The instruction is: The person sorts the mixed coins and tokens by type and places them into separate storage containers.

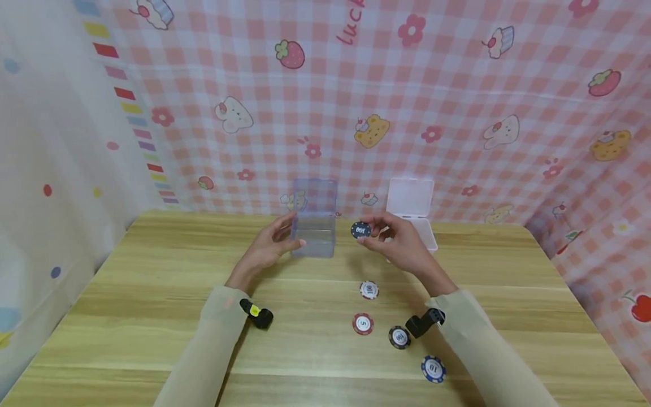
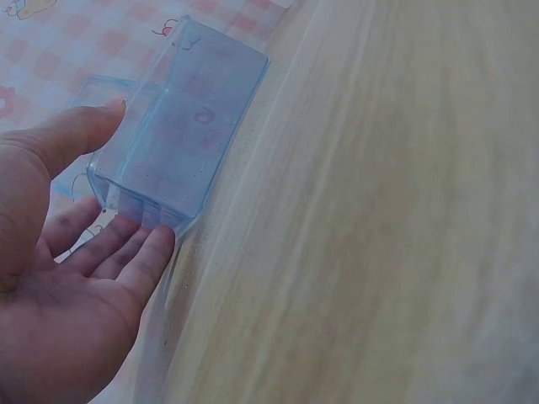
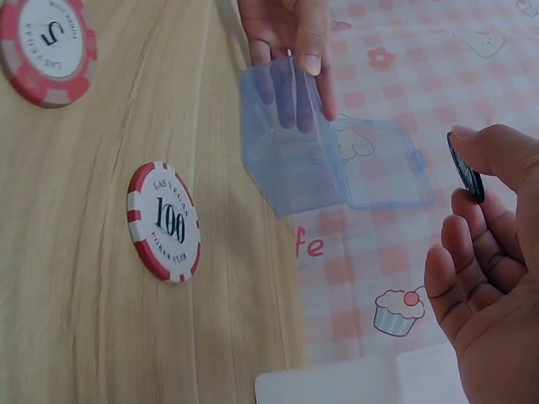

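Note:
A clear bluish plastic box (image 1: 313, 249) stands with its lid raised at the back of the table. My left hand (image 1: 269, 244) holds its left side, fingers along the wall and thumb over the front corner; in the left wrist view the fingers (image 2: 145, 261) touch the box's end. Between thumb and fingertips, my right hand (image 1: 399, 240) pinches a dark poker chip (image 1: 360, 230) marked 100, just right of the box and apart from it. The right wrist view shows this chip (image 3: 466, 167) nearly edge-on.
On the table lie a red-and-white 100 chip (image 1: 369, 290), a red 5 chip (image 1: 363, 324), a black 100 chip (image 1: 399, 337) and a blue 10 chip (image 1: 433, 369). Behind my right hand is a whitish box (image 1: 409, 196) with its lid up. A checked cloth (image 1: 325, 113) hangs behind.

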